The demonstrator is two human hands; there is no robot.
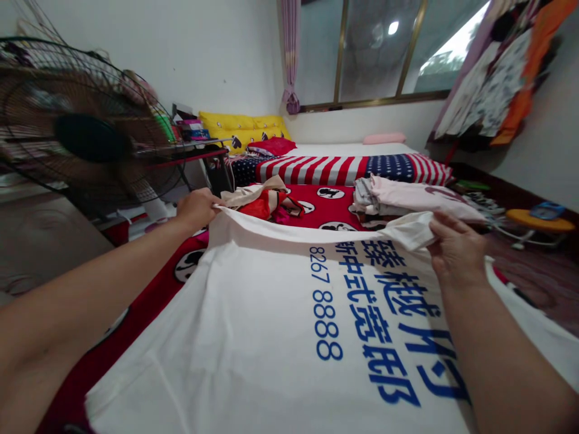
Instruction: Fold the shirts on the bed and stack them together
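A white T-shirt (262,313) with large blue lettering and numbers is spread sideways over a red patterned bedcover (316,196). My left hand (199,208) pinches the shirt's far edge at the left. At the right, my right hand (456,244) grips the same edge, its fingers closed over a bunched bit of cloth. Between both hands the edge is raised and slightly slack. Just beyond my left hand lies a small heap of beige and red clothes (266,202). A pile of folded clothes (368,196), with a pale pink garment (416,196), lies beyond my right hand.
A large fan (90,138) stands at the left, near a cluttered table (190,147). Behind is another bed with a striped, starred cover (316,170) and a yellow cushion (239,129). Clothes hang (502,78) at the right, above a stool with an orange top (538,221).
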